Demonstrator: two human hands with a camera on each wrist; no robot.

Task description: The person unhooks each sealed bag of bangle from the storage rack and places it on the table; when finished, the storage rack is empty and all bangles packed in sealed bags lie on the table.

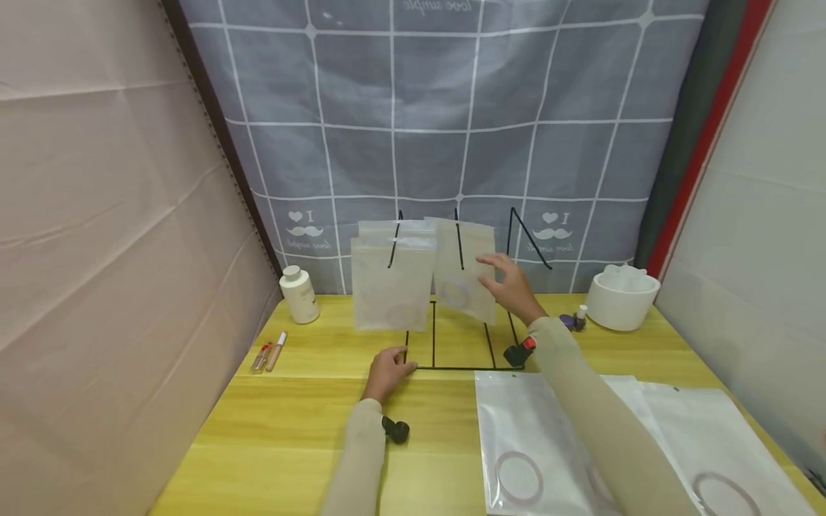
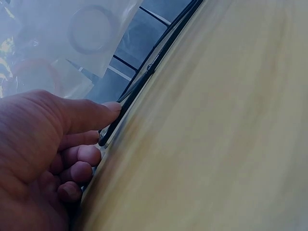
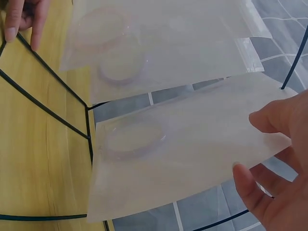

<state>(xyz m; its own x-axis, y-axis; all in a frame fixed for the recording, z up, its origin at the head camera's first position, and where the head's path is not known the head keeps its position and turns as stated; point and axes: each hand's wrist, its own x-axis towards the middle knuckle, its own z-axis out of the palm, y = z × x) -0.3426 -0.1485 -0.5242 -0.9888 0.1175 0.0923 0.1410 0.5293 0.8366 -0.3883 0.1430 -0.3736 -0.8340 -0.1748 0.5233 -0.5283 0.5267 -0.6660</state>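
Head view: nearest us, large pouches lie flat on the counter. Beyond them, the left hand pinches the front corner of a black wire rack between thumb and forefinger. Farther in, the right hand holds its thumb and fingers spread at the edge of a translucent pouch, gripping nothing; we cannot tell whether the thumb touches it. That pouch hangs at the middle prong, a ring shape showing through low down. We judge it light, limp and slick, apt to swing or crease; we would pinch its top edge near the prong. To its left, overlapping pouches hang at another prong. Behind everything, we see a grey checked curtain.
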